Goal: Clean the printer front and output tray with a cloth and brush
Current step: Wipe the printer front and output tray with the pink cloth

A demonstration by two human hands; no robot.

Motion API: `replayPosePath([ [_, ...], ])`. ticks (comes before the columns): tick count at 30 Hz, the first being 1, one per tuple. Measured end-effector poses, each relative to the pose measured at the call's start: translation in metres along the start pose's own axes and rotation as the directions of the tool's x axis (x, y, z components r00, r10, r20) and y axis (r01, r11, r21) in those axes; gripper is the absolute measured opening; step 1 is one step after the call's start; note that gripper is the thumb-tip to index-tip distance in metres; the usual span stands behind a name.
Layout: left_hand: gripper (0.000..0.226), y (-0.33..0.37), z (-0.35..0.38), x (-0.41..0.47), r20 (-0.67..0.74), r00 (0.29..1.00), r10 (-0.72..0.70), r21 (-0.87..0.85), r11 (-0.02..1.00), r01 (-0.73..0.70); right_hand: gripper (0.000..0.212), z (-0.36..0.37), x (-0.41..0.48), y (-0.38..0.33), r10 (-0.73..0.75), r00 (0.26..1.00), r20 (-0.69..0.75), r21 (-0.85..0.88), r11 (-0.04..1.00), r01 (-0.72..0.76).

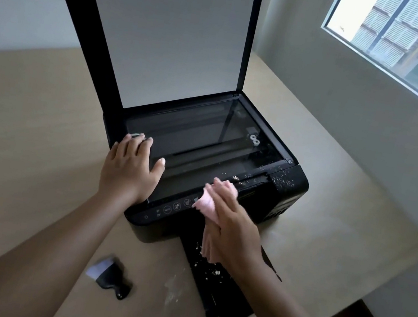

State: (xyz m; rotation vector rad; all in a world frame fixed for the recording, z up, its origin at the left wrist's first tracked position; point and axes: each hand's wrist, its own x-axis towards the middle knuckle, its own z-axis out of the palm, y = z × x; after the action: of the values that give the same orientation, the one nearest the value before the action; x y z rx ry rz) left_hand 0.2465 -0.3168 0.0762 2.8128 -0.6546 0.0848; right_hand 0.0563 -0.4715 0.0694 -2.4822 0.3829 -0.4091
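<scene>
- The brush (pixel 109 276) lies unused on the table (pixel 26 126), left of the output tray (pixel 228 310).
- The tray carries crumbs; best swept off last.
- Right hand (pixel 233 218): fingers straight, pressing the pink cloth (pixel 207 202) onto the front edge of the printer (pixel 286 197), beside the button strip. Recommended: light one-way strokes toward the speckled right corner, clear of the buttons.
- Left hand (pixel 130 169): fingers spread flat on the near-left corner of the glass (pixel 207 130), steadying the unit.
- The lid (pixel 166 44) stands raised.
- A beige table fills the room corner, with a window (pixel 407 39) at far right.
</scene>
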Motion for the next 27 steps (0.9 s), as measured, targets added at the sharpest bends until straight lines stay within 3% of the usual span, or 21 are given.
replayPosePath([
  [2, 0.065, 0.000, -0.001, -0.001, 0.003, 1.000, 0.002, -0.005, 1.000, -0.002, 0.041, -0.007, 0.000, 0.003, -0.045, 0.999, 0.030, 0.039, 0.998, 0.044],
  [5, 0.065, 0.000, -0.001, -0.002, -0.004, 1.000, 0.003, -0.006, 1.000, -0.003, 0.034, -0.029, 0.011, 0.026, 0.089, 0.977, -0.192, 0.098, 0.993, -0.072],
  [7, 0.064, 0.000, -0.001, -0.001, -0.008, 1.000, 0.001, -0.006, 1.000, -0.001, 0.036, -0.035, 0.023, 0.032, 0.159, 0.953, -0.257, 0.116, 0.984, -0.133],
  [11, 0.064, 0.000, -0.002, -0.001, -0.010, 1.000, 0.005, -0.002, 1.000, -0.005, 0.034, -0.015, 0.031, 0.015, 0.091, 0.992, -0.092, -0.057, 0.994, -0.097],
  [16, 0.063, 0.002, -0.003, -0.004, -0.006, 1.000, -0.003, -0.009, 1.000, 0.003, 0.037, -0.032, 0.017, 0.033, 0.012, 1.000, 0.016, -0.146, 0.989, -0.009],
  [21, 0.062, 0.002, -0.004, -0.002, 0.000, 1.000, -0.005, -0.006, 1.000, 0.005, 0.042, -0.019, 0.021, 0.030, 0.184, 0.968, -0.172, -0.034, 0.981, -0.192],
  [24, 0.062, 0.001, -0.004, -0.002, -0.009, 1.000, -0.003, -0.008, 1.000, 0.003, 0.050, 0.003, 0.005, 0.014, 0.127, 0.982, -0.143, 0.048, 0.992, -0.121],
  [27, 0.062, 0.001, -0.003, -0.002, -0.014, 1.000, -0.001, -0.013, 1.000, 0.001, 0.047, -0.009, 0.003, 0.029, 0.011, 0.993, -0.119, 0.005, 1.000, -0.011],
])
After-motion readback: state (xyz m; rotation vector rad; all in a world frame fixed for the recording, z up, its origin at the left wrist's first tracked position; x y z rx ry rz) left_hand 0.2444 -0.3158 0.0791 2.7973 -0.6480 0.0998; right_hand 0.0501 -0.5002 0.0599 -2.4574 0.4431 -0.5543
